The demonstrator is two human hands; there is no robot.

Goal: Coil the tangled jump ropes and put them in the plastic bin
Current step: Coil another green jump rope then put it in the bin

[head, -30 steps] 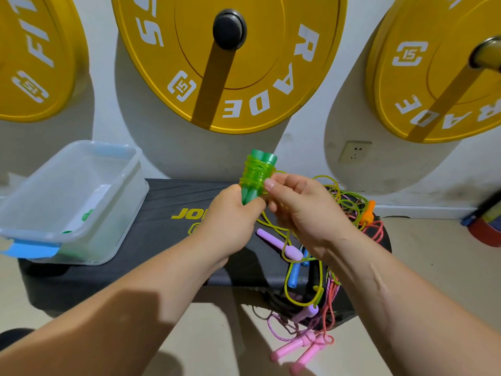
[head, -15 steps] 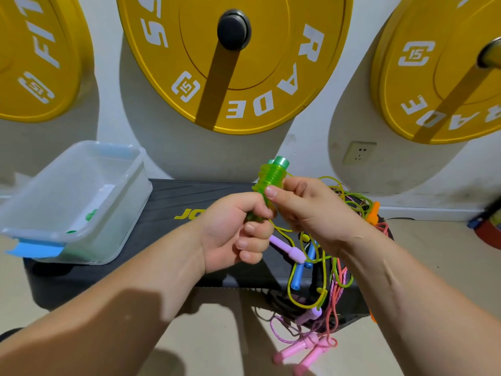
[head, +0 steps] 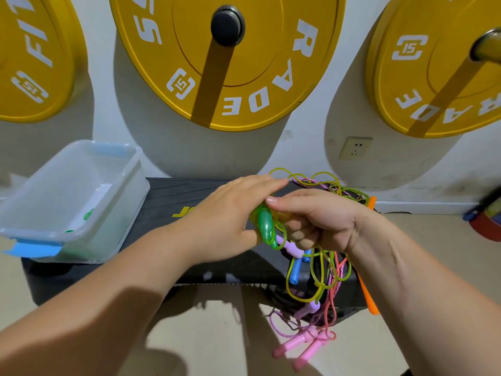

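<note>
The green jump rope handles [head: 265, 225] sit between my two hands above the black bench [head: 168, 196]. My right hand [head: 311, 218] grips them with curled fingers, thumb on top. My left hand [head: 230, 213] lies over their left side with its fingers stretched straight to the right. Yellow-green cord [head: 317, 270] loops down from my right hand into the tangle of ropes [head: 336, 278] at the bench's right end. Pink handles [head: 298, 346], a blue handle [head: 294, 270], a purple handle [head: 294, 249] and an orange handle [head: 366, 294] hang in that tangle. The clear plastic bin [head: 35, 233] stands on the bench's left end.
Small green bits [head: 88, 214] lie inside the bin. Yellow weight plates [head: 271, 63] hang on the wall behind the bench. A wall socket [head: 355, 147] is at the right, and a red object [head: 485, 226] sits on the floor at the far right edge.
The green handles have come down from upright to pointing downward, low over the bench. My left hand has let go of them and spread its fingers over them.
</note>
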